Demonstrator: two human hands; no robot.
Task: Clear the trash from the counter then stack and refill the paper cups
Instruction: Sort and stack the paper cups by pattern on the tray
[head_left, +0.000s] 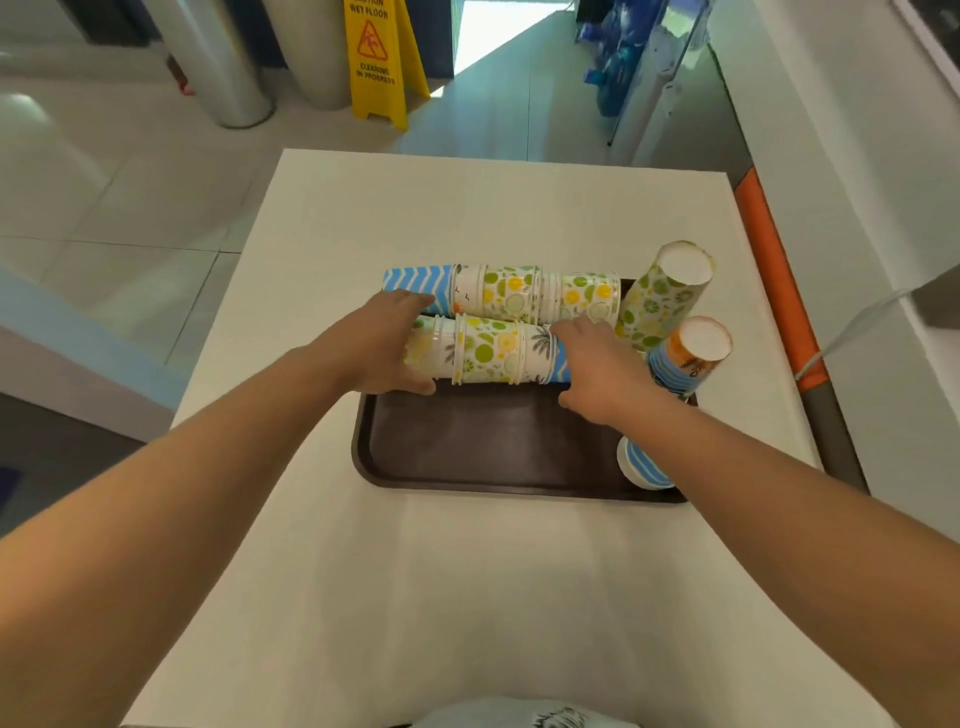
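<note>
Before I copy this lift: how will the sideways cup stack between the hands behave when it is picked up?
The near cup stack lies on its side on the tray, so it would probably roll if released. It is nested paper cups, likely light, and may pull apart unless the left hand and right hand press inward. Thin paper walls could crush under a hard squeeze.

Both hands — left hand (387, 343), right hand (597, 369) — grip cup stack (488, 353) (lying sideways).

Two stacks of patterned paper cups (488, 353) lie sideways on the dark tray (498, 447), two more stacks (665, 296) standing inverted beside them.
</note>
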